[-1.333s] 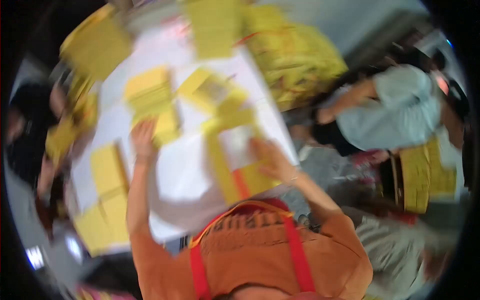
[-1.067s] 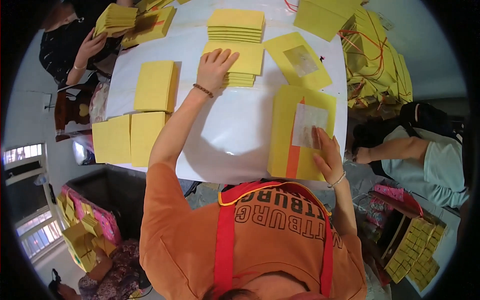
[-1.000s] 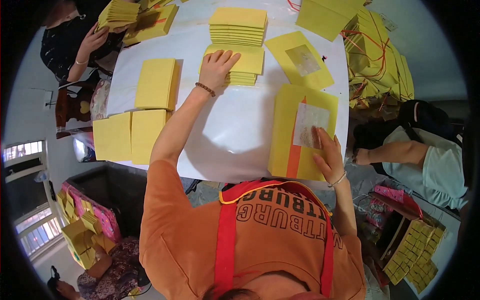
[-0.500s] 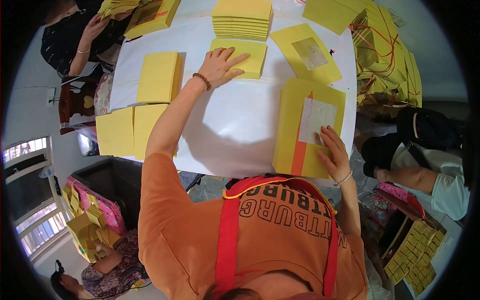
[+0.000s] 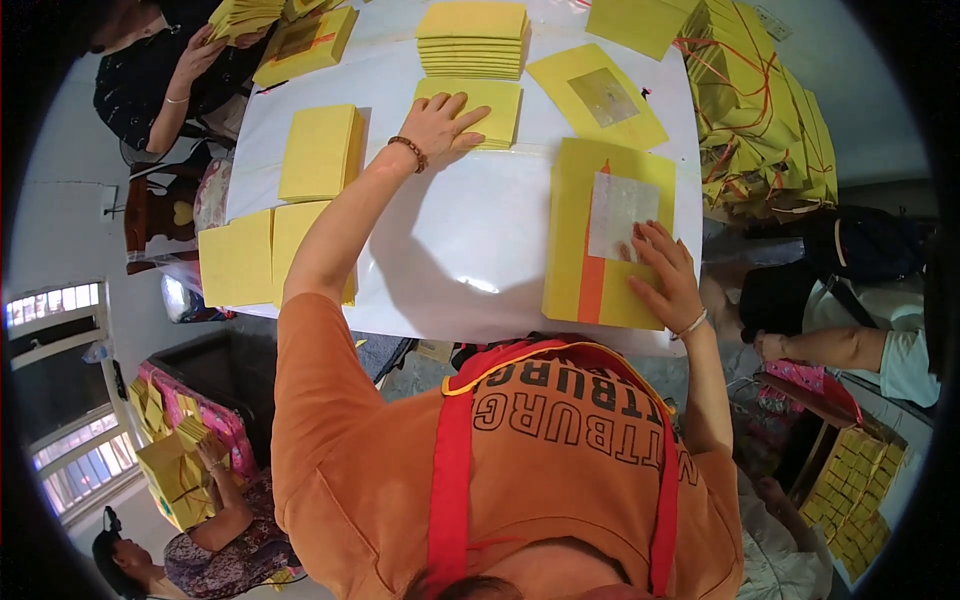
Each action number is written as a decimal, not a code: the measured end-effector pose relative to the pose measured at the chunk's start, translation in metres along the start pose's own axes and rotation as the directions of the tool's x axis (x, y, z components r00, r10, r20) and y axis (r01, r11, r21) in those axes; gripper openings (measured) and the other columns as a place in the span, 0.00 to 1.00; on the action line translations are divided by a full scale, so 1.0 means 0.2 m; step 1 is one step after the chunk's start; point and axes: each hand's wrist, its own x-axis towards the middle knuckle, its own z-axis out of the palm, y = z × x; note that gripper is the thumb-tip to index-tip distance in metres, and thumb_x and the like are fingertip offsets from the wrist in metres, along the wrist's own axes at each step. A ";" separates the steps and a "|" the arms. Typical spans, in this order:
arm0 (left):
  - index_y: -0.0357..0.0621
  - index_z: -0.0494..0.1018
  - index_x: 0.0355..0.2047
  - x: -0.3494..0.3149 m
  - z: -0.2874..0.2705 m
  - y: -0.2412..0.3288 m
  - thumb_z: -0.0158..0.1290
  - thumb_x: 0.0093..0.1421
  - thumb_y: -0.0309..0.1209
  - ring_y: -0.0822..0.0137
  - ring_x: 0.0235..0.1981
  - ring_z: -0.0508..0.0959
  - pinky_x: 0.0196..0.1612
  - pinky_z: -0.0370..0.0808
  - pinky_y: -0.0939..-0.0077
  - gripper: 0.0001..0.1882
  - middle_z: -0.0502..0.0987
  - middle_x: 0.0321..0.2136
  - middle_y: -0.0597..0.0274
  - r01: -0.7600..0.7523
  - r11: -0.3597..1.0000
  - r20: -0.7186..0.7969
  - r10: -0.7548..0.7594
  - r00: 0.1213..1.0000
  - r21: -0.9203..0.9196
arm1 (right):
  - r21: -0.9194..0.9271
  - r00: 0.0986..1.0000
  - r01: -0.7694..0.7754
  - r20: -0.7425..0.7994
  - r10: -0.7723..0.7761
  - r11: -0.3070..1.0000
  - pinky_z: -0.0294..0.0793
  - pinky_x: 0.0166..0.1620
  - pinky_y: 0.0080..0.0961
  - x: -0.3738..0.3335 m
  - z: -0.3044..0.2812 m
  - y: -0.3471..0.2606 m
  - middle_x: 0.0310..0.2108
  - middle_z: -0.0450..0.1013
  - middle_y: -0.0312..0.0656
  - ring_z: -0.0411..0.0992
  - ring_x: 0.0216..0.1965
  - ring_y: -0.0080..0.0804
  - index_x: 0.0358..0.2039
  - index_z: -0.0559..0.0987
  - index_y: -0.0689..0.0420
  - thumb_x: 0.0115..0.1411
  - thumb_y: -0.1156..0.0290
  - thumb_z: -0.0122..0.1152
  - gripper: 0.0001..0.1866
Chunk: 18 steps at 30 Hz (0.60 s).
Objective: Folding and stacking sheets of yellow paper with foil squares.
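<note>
Touching rectangular paper stack (image 5: 503, 103), left hand (image 5: 434, 130), glossy tabletop (image 5: 500, 230)

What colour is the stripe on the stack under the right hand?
The stripe is orange, on a yellow stack; see the head view.

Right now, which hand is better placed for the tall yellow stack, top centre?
Left, probably: the left hand lies on the low stack just short of the tall yellow stack; the right hand is farther off, at the orange-striped bundle.

Room over white tabletop (image 5: 465, 235) between left hand (image 5: 436, 132) and orange-striped yellow stack (image 5: 617, 275)
</note>
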 end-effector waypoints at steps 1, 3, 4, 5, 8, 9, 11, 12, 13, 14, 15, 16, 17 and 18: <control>0.67 0.61 0.56 0.00 0.00 0.00 0.40 0.59 0.52 0.58 0.50 0.64 0.50 0.61 0.62 0.25 0.65 0.48 0.59 -0.005 1.000 -0.003 0.005 1.000 0.000 | -0.002 1.000 -0.003 -0.004 0.003 1.000 0.49 0.58 0.48 0.00 0.00 0.01 0.58 0.60 0.39 0.54 0.61 0.39 0.51 0.69 0.49 0.51 0.64 0.59 0.25; 0.65 0.60 0.56 0.00 -0.01 0.02 0.40 0.58 0.53 0.59 0.50 0.64 0.51 0.61 0.62 0.26 0.65 0.49 0.59 0.027 1.000 0.065 -0.027 0.998 0.016 | 0.026 1.000 0.001 0.025 -0.001 1.000 0.53 0.58 0.43 -0.01 0.01 0.06 0.56 0.62 0.41 0.56 0.60 0.41 0.50 0.70 0.51 0.50 0.65 0.60 0.24; 0.65 0.60 0.56 -0.01 -0.02 0.02 0.40 0.58 0.53 0.59 0.50 0.64 0.51 0.61 0.62 0.26 0.65 0.49 0.59 0.023 1.000 0.064 -0.024 0.998 0.015 | 0.025 1.000 -0.002 0.023 0.001 1.000 0.53 0.58 0.43 -0.01 0.02 0.07 0.56 0.62 0.41 0.56 0.60 0.41 0.50 0.70 0.51 0.50 0.65 0.60 0.24; 0.64 0.60 0.57 -0.01 -0.02 0.03 0.40 0.58 0.53 0.59 0.51 0.64 0.52 0.60 0.61 0.27 0.64 0.51 0.59 0.036 0.999 0.023 -0.036 0.999 0.009 | 0.065 0.999 0.052 -0.016 -0.051 0.997 0.55 0.57 0.41 -0.02 0.04 0.09 0.55 0.63 0.41 0.57 0.59 0.42 0.49 0.71 0.52 0.50 0.67 0.61 0.23; 0.62 0.59 0.57 -0.04 -0.04 0.06 0.40 0.59 0.53 0.58 0.53 0.63 0.53 0.59 0.60 0.27 0.62 0.53 0.57 0.059 0.998 -0.079 -0.056 0.995 0.031 | 0.117 0.991 0.114 -0.080 -0.105 0.987 0.60 0.56 0.37 -0.01 0.05 0.09 0.53 0.65 0.43 0.59 0.57 0.45 0.46 0.73 0.55 0.49 0.70 0.62 0.21; 0.61 0.58 0.58 -0.04 -0.06 0.10 0.39 0.59 0.53 0.57 0.54 0.62 0.54 0.59 0.60 0.27 0.61 0.54 0.56 0.068 0.996 -0.141 -0.059 0.988 0.055 | 0.129 0.989 0.116 -0.102 -0.103 0.985 0.62 0.55 0.36 -0.01 0.06 0.09 0.52 0.65 0.44 0.60 0.56 0.46 0.44 0.74 0.56 0.49 0.71 0.62 0.20; 0.56 0.61 0.56 -0.06 -0.15 0.24 0.43 0.59 0.47 0.55 0.53 0.63 0.53 0.60 0.61 0.25 0.64 0.53 0.54 0.018 1.000 -0.205 -0.021 0.978 -0.020 | 0.163 0.990 0.102 -0.109 -0.085 0.981 0.62 0.55 0.36 -0.02 0.09 0.12 0.52 0.65 0.44 0.60 0.56 0.46 0.43 0.74 0.57 0.49 0.72 0.62 0.19; 0.52 0.64 0.53 -0.08 -0.20 0.33 0.46 0.58 0.43 0.55 0.49 0.66 0.49 0.63 0.61 0.23 0.66 0.50 0.54 -0.018 0.993 -0.257 -0.014 0.966 -0.120 | 0.194 0.988 0.119 -0.121 -0.096 0.974 0.62 0.55 0.36 -0.02 0.10 0.13 0.52 0.65 0.44 0.59 0.57 0.46 0.43 0.74 0.57 0.49 0.72 0.62 0.18; 0.49 0.67 0.50 -0.10 -0.25 0.43 0.50 0.56 0.39 0.55 0.46 0.68 0.45 0.65 0.60 0.21 0.68 0.47 0.54 -0.059 0.974 -0.306 -0.011 0.952 -0.219 | 0.199 0.991 0.085 -0.115 -0.063 0.976 0.62 0.55 0.36 -0.03 0.11 0.13 0.52 0.65 0.44 0.59 0.57 0.46 0.43 0.74 0.57 0.49 0.72 0.62 0.18; 0.43 0.71 0.43 -0.12 -0.33 0.57 0.53 0.52 0.31 0.54 0.40 0.71 0.40 0.68 0.64 0.17 0.71 0.42 0.52 -0.234 0.901 -0.416 0.067 0.907 -0.364 | 0.226 0.991 0.086 -0.118 -0.060 0.970 0.62 0.55 0.36 -0.02 0.11 0.13 0.52 0.65 0.44 0.59 0.57 0.46 0.42 0.74 0.57 0.49 0.72 0.62 0.17; 0.42 0.71 0.42 -0.16 -0.37 0.70 0.54 0.51 0.32 0.54 0.38 0.71 0.39 0.68 0.65 0.17 0.71 0.39 0.52 -0.306 0.838 -0.399 0.116 0.909 -0.453 | 0.249 0.991 0.091 -0.122 -0.062 0.964 0.62 0.56 0.36 -0.02 0.10 0.13 0.52 0.65 0.44 0.59 0.57 0.46 0.42 0.75 0.57 0.49 0.72 0.61 0.17; 0.40 0.71 0.41 -0.21 -0.41 0.83 0.55 0.50 0.32 0.54 0.36 0.71 0.37 0.68 0.66 0.17 0.72 0.37 0.52 -0.363 0.765 -0.385 0.164 0.908 -0.532 | 0.256 0.992 0.072 -0.116 -0.043 0.964 0.62 0.56 0.36 -0.01 0.09 0.13 0.52 0.65 0.44 0.59 0.57 0.46 0.42 0.75 0.57 0.49 0.72 0.61 0.17; 0.39 0.71 0.40 -0.25 -0.46 0.93 0.56 0.49 0.34 0.56 0.34 0.70 0.38 0.68 0.66 0.19 0.71 0.33 0.54 -0.393 0.718 -0.321 0.244 0.915 -0.575 | 0.241 0.990 0.085 -0.130 -0.054 0.967 0.62 0.56 0.35 -0.02 0.09 0.13 0.53 0.64 0.43 0.58 0.58 0.45 0.41 0.75 0.56 0.50 0.72 0.61 0.16; 0.39 0.71 0.41 -0.29 -0.48 1.00 0.58 0.47 0.33 0.55 0.35 0.70 0.39 0.68 0.66 0.20 0.70 0.35 0.54 -0.389 0.712 -0.275 0.278 0.921 -0.585 | 0.229 0.987 0.105 -0.142 -0.074 0.968 0.61 0.57 0.35 -0.01 0.10 0.13 0.53 0.64 0.42 0.58 0.58 0.44 0.40 0.75 0.56 0.50 0.72 0.61 0.14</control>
